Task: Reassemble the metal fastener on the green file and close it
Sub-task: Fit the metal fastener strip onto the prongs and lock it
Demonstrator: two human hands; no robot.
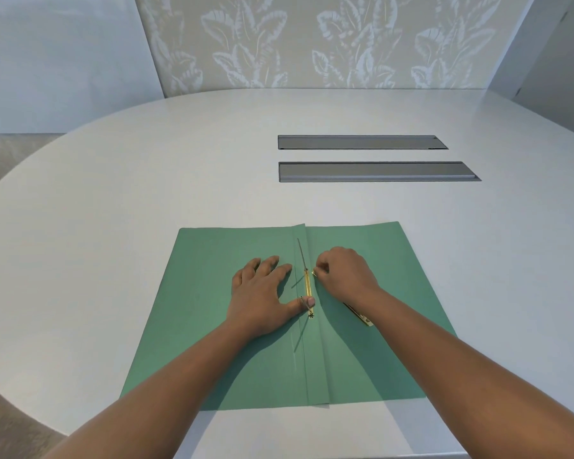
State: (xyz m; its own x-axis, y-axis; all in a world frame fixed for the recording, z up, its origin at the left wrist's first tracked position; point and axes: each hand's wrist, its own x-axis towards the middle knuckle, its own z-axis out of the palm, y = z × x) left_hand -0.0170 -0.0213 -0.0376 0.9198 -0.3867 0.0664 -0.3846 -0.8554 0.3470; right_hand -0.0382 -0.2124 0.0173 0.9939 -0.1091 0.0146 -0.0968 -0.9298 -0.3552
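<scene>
The green file [229, 326] lies open and flat on the white tabletop [113, 193], its centre fold running away from the person. Along that fold sits the brass fastener bar [308, 286], a thin metal prong [301, 253] reaching beyond its far end. The left hand [259, 293] rests flat just left of the bar, grip spread, thumb pressing the bar's near end. The right hand [343, 273], just right of the bar, has fingertips pinched together on a small brass piece [314, 273] at the bar's far end. Another brass strip [358, 315] lies right of the bar, partly under the right wrist.
</scene>
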